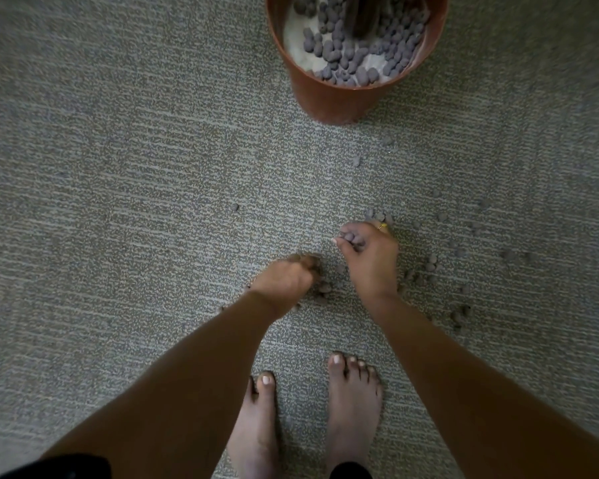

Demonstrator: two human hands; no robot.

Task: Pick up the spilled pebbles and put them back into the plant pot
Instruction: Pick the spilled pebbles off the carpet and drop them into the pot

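Note:
A terracotta plant pot [329,98] stands at the top of the head view, with many grey pebbles lying on white filling around a dark stem. Spilled grey pebbles [431,262] lie scattered over the carpet, mostly to the right of my hands. My right hand [369,254] is curled with several pebbles held between its fingers and palm. My left hand [284,281] is down on the carpet, fingers bent over a small cluster of pebbles [324,288]; what it holds is hidden.
Grey-green patterned carpet [118,202] covers the whole floor. My two bare feet [353,402] stand just below the hands. Single stray pebbles lie at the left [235,207] and near the pot [356,161].

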